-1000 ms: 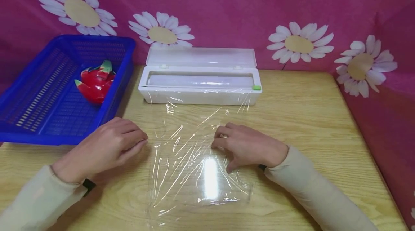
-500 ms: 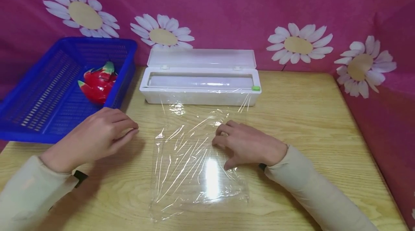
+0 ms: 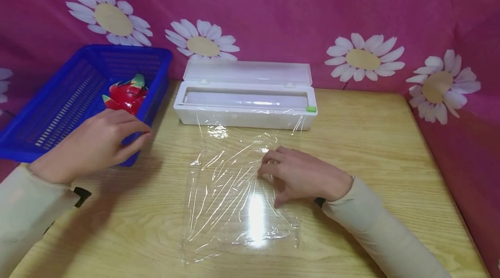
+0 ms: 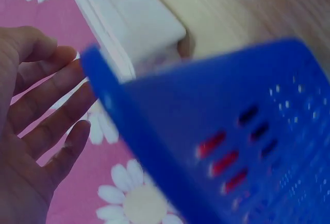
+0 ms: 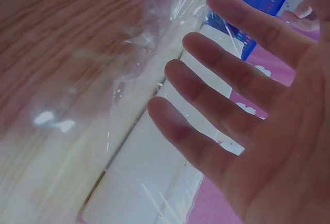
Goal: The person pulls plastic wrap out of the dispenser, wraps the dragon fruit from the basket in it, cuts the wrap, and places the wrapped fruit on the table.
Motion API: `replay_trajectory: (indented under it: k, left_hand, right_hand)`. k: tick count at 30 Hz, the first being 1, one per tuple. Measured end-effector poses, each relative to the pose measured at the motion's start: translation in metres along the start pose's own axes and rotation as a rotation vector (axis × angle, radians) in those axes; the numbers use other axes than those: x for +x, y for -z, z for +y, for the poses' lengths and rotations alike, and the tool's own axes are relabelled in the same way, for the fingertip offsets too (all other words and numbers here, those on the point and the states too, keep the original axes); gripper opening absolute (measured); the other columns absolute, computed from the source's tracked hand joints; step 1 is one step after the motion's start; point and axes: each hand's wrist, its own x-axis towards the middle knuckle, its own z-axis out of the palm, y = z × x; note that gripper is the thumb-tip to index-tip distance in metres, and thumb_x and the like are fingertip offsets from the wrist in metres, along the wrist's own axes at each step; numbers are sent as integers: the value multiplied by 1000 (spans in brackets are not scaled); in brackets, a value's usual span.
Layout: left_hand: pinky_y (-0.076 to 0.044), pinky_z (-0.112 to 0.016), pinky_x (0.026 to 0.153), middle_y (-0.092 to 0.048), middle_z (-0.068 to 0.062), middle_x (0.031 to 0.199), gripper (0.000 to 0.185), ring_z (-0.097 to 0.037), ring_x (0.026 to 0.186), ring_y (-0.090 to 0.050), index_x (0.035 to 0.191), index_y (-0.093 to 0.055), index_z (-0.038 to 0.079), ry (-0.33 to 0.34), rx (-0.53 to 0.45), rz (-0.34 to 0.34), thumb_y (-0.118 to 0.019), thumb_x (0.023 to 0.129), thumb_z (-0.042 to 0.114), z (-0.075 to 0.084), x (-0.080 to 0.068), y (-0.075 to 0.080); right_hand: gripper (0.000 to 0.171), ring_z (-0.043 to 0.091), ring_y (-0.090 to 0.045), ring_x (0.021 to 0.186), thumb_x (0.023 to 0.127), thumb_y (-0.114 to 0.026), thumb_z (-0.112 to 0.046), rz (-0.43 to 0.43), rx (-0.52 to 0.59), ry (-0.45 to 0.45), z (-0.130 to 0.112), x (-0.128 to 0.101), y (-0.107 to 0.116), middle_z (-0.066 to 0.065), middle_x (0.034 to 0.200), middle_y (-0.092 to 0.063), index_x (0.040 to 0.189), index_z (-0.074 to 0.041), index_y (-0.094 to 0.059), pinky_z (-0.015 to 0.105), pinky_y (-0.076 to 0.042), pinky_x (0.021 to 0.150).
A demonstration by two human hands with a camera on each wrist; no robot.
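A crinkled sheet of clear cling film [image 3: 230, 195] lies flat on the wooden table, pulled out from the open white dispenser box [image 3: 246, 106]. My right hand [image 3: 271, 180] rests on the film's right half; in the right wrist view its fingers [image 5: 216, 80] are straight and spread over the film [image 5: 98, 74]. My left hand [image 3: 136, 137] hovers at the near right corner of the blue basket [image 3: 156, 54], fingers relaxed and holding nothing. In the left wrist view the fingers [image 4: 46, 110] are beside the basket's corner [image 4: 170, 126]. A red dragon fruit [image 3: 126, 93] lies inside the basket.
The table [image 3: 371, 139] stands against a pink cloth wall printed with daisies [image 3: 363, 59]. The dispenser's lid stands up at the back, with a green slider [image 3: 310, 109] at its right end. The basket overhangs the table's left edge.
My left hand has moved left and away from me, from beside the film to the basket's corner. The right hand has stayed on the film.
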Motion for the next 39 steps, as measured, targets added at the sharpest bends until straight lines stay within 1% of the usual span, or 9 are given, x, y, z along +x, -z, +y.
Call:
replay_trajectory:
  k: [2, 3, 6, 11, 16, 25, 27, 33, 39]
  left_hand:
    - [-57, -49, 79, -77, -8, 89, 14, -26, 83, -72, 95, -77, 6, 21, 13, -2, -72, 91, 19, -7, 3, 3]
    - [-57, -50, 79, -77, -10, 90, 13, -27, 84, -72, 96, -77, 6, 37, 20, -1, -76, 84, 13, -10, 4, 4]
    - [-58, -53, 79, -78, -13, 94, 20, -31, 87, -73, 97, -77, 5, 114, 33, -4, -81, 78, 8, -19, 8, 8]
    - [-56, -61, 80, -76, -20, 98, 23, -39, 90, -71, 104, -77, 3, 257, 59, -39, -80, 83, 10, -32, 10, 14]
    - [-54, -64, 83, -74, -26, 102, 26, -44, 95, -69, 109, -75, 1, 334, 72, -63, -78, 86, 12, -49, 12, 16]
    - [-49, -67, 88, -71, -31, 110, 29, -46, 105, -63, 116, -71, -1, 406, 74, -84, -69, 92, 15, -80, 16, 17]
    - [-47, -69, 89, -70, -33, 114, 30, -49, 108, -62, 118, -70, -2, 428, 71, -105, -67, 93, 15, -86, 17, 17]
    - [-44, -73, 93, -66, -36, 123, 34, -54, 115, -59, 122, -67, -4, 493, 69, -173, -65, 95, 16, -102, 19, 16]
    - [-42, -74, 97, -59, -38, 127, 39, -57, 116, -55, 127, -62, -5, 528, 77, -225, -64, 96, 19, -115, 21, 15]
  right_hand:
    - [69, 22, -57, 119, 69, -94, -43, -8, 9, -11, 1, -1, -1, 3, 134, -64, 129, -19, -70, 42, -52, 105]
    - [71, 21, -57, 118, 68, -95, -42, -14, 13, -19, 1, -1, -1, 3, 134, -64, 130, -19, -70, 41, -52, 105]
    - [73, 20, -56, 116, 66, -96, -39, -36, 31, -49, 2, -2, -3, 3, 134, -62, 131, -19, -69, 41, -53, 103]
    - [75, 21, -57, 120, 67, -96, -36, -72, 50, -83, 3, -1, -7, 4, 138, -61, 134, -19, -68, 42, -53, 105]
    - [73, 21, -56, 121, 67, -97, -34, -79, 42, -93, 2, -1, -9, 3, 136, -61, 133, -19, -68, 41, -55, 102]
    - [70, 21, -56, 120, 67, -96, -29, -100, 59, -125, 0, 0, -8, 4, 137, -60, 131, -20, -68, 40, -57, 95]
    - [69, 21, -56, 119, 67, -96, -28, -100, 52, -125, 0, 0, -8, 4, 136, -61, 130, -20, -69, 40, -57, 94]
    - [69, 24, -58, 122, 67, -96, -29, -97, 29, -114, 1, 1, -8, 5, 136, -61, 130, -19, -69, 40, -55, 101]
    - [68, 22, -56, 120, 69, -95, -27, -108, 45, -122, -1, 1, -6, 5, 137, -60, 131, -19, -67, 38, -57, 94]
